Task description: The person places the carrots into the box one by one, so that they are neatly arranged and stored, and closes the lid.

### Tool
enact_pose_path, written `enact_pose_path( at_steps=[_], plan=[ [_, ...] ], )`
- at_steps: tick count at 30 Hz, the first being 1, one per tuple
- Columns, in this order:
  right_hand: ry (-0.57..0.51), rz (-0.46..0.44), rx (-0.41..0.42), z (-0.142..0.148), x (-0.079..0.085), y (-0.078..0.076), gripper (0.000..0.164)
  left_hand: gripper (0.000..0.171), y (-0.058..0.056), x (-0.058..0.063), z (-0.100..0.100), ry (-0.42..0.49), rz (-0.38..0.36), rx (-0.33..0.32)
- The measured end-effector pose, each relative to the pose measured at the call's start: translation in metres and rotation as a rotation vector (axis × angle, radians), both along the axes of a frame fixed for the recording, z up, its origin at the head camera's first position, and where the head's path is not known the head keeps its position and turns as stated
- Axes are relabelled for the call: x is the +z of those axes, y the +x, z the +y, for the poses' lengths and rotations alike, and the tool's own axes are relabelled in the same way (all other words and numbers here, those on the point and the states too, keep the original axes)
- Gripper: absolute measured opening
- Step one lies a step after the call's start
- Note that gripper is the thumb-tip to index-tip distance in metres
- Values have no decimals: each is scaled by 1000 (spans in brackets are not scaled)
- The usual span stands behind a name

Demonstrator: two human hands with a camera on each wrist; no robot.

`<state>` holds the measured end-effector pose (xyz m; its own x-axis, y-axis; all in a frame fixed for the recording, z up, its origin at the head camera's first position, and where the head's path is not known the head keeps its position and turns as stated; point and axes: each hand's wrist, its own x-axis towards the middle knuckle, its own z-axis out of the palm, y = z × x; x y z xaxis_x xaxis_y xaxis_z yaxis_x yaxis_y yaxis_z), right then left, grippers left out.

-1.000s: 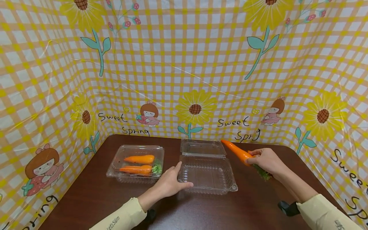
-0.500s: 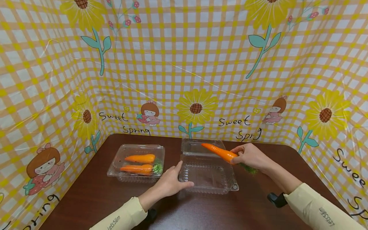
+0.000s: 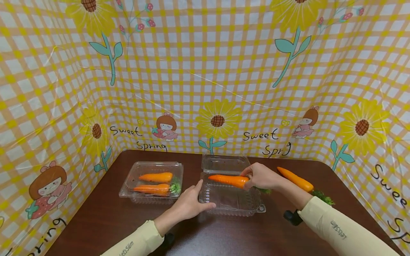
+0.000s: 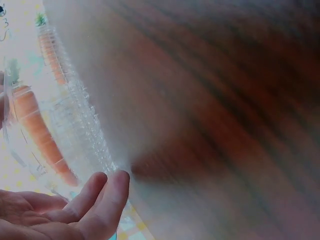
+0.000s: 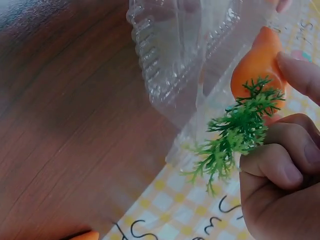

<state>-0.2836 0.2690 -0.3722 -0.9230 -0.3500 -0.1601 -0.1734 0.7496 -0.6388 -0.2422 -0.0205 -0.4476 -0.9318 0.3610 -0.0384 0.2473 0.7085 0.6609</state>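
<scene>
My right hand [image 3: 261, 176] pinches an orange carrot [image 3: 228, 180] near its leafy end, holding it over the back part of an open clear plastic clamshell box [image 3: 232, 206]. The carrot lies nearly level, tip pointing left; its green leaves [image 5: 235, 122] hang beside the curled lower fingers in the right wrist view. With its thumb and forefinger spread, my left hand [image 3: 189, 201] rests at the box's left front corner. In the left wrist view, the left fingertips [image 4: 117, 185] are right at the ribbed wall. The box's lid [image 3: 224, 163] is folded back behind it.
To the left stands a closed clear box [image 3: 129, 186] with an upper carrot [image 3: 156, 177] and a lower carrot [image 3: 152, 189] inside. Another carrot [image 3: 294, 179] lies on the dark table [image 3: 192, 234] at the right, beyond the right forearm. Checked cloth [image 3: 205, 89] walls surround the table.
My right hand has carried its carrot leftward from the table's right side to above the open box, turning it more level. The carrot at the right has come into view. The left hand stays put.
</scene>
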Motion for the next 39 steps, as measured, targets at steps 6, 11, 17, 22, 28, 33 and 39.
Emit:
enact_pose_path(
  at_steps=[6,11,17,22,28,33,39],
  plan=[
    [90,73,79,-13,-11,-10,43,103,0,1,0,-3,-3,-3],
    [148,105,88,-19,-17,-14,46,103,1,1,0,-14,6,-13],
    [305,161,68,-22,-26,-17,43,103,2,2,0,-25,5,-11],
    [471,231,68,-27,-33,-16,33,103,2,3,0,-35,4,-9],
    [554,268,75,-36,-31,-11,15,103,2,5,1,-43,12,-7],
    [563,252,66,-40,-27,-6,8,104,2,6,2,-39,-1,-5],
    [514,265,35,-33,-19,0,29,103,3,7,2,-41,-4,-6]
  ],
)
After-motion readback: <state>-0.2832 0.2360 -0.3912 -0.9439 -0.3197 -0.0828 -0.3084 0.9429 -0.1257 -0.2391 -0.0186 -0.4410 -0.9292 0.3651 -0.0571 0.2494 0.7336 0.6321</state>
